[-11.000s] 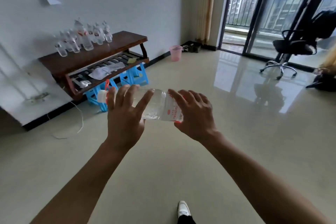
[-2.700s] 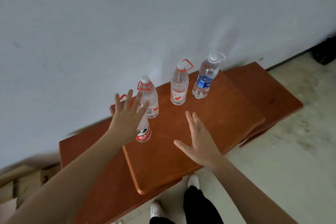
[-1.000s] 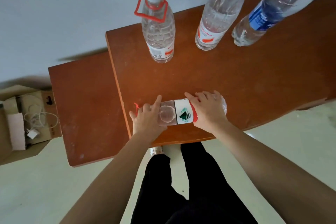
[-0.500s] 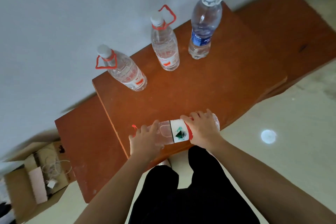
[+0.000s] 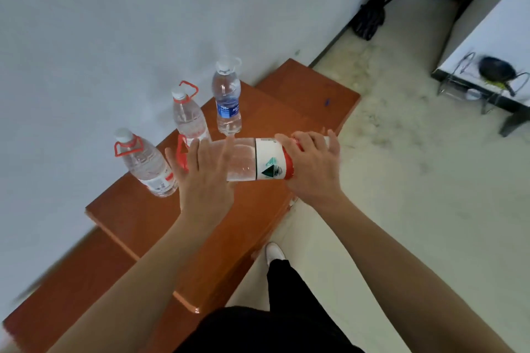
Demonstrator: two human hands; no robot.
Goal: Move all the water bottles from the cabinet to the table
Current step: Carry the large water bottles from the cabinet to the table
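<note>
the person holds one water bottle (image 5: 252,160) level above the reddish wooden table (image 5: 160,226), gripped at both ends. the left hand (image 5: 205,178) wraps the clear neck end, just beside the red carry loop (image 5: 181,153); the right hand (image 5: 311,169) clasps the base end, next to the white and red label (image 5: 271,162). a grip at each end probably steadies a long, smooth, water-filled body that would otherwise roll or sag from a single hand. the bottle is clear of the tabletop, so it reads as in transit, not yet set down.

three bottles stand upright in a loose row along the far edge by the wall: a red-looped bottle at left (image 5: 147,165), a second red-looped bottle (image 5: 189,120), and a blue-labelled bottle (image 5: 228,102). keeping them back against the wall leaves the near part of the table open for the carried one. the cabinet is out of view, so how many bottles remain there cannot be told.
</note>
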